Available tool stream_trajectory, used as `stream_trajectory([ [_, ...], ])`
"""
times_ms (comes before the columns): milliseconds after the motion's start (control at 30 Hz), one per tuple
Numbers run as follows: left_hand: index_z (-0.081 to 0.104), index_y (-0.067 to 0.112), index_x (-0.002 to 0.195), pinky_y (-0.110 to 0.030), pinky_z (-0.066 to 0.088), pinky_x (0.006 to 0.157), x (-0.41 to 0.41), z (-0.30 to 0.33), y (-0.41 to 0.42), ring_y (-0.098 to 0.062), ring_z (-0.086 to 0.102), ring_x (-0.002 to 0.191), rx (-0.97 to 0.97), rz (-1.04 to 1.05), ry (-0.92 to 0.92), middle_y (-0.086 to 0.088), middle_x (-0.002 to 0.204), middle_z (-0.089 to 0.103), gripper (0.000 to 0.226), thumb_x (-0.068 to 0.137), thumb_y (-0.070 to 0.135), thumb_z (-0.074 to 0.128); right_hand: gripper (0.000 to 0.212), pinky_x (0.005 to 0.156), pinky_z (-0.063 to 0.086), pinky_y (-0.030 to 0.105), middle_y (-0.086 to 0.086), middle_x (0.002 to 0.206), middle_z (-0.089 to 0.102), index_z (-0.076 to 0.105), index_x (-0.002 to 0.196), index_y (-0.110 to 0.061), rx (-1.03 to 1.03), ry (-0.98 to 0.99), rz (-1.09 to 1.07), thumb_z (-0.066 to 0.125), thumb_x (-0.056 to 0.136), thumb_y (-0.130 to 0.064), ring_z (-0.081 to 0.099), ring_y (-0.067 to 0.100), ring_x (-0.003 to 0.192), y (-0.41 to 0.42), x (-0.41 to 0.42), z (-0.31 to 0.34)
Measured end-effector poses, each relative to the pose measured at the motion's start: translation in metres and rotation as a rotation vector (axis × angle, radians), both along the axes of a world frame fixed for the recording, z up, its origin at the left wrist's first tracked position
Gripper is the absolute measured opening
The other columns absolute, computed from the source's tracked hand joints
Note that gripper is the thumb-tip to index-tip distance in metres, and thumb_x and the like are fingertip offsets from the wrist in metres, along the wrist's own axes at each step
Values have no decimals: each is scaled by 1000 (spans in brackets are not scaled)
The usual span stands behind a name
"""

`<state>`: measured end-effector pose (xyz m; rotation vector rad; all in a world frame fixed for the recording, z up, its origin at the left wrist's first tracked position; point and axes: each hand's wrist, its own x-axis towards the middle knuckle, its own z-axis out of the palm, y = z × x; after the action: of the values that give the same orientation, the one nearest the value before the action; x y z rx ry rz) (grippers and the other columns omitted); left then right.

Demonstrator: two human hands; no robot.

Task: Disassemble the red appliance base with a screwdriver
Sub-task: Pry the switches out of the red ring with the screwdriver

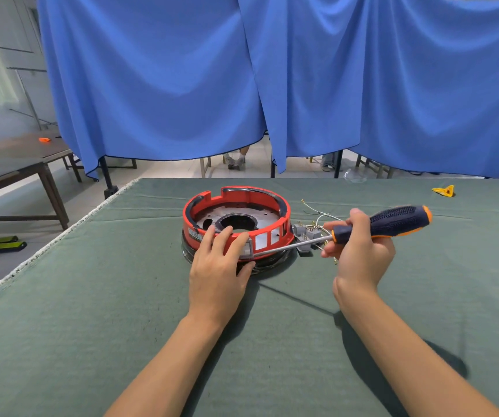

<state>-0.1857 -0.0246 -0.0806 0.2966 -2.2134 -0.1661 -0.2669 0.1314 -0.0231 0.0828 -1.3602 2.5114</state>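
Observation:
The red appliance base (236, 203), a round ring with a metal plate and a dark centre hole inside, sits on the green cloth at the middle of the table. My left hand (218, 266) grips its near rim, fingers curled over the red edge and thumb against the lower dark band. My right hand (359, 248) holds the screwdriver (392, 222) by its dark blue and orange handle. The metal shaft runs left and slightly down, and its tip meets the base's near side by a grey panel beside my left fingers. A grey connector block (307, 233) with loose wires hangs off the base's right side.
The green cloth (121, 296) covers the table, whose left edge slants nearby. A small yellow scrap (444, 191) lies at the far right. Blue curtains (272, 85) hang behind the table. A brown table (10, 164) stands to the left, with a person's feet beyond the curtain.

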Motion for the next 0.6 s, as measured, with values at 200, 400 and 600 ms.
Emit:
stream_trajectory([
  [200, 69, 10, 106, -48, 45, 96, 1, 1, 0, -36, 57, 114, -18, -41, 77, -9, 115, 66, 41, 68, 16, 83, 39, 36, 39, 20, 1, 53, 64, 66, 52, -24, 96, 202, 58, 58, 89, -16, 44, 16, 30, 2, 15, 11],
  [400, 67, 8, 104, -33, 41, 86, 5, 7, 6, -21, 53, 95, 5, -119, 177, -5, 100, 63, 36, 80, 35, 64, 28, 38, 46, 22, 4, 56, 63, 58, 60, -12, -23, -38, 142, 63, 85, 0, 47, 13, 33, 16, -3, 17],
  [600, 62, 7, 104, -22, 47, 77, 11, 12, 10, -14, 54, 85, 240, -237, 245, 2, 97, 54, 32, 78, 25, 68, 18, 53, 54, 23, 5, 79, 71, 57, 75, -13, -157, 11, 367, 55, 90, -3, 62, 14, 54, 40, -12, 35],
])
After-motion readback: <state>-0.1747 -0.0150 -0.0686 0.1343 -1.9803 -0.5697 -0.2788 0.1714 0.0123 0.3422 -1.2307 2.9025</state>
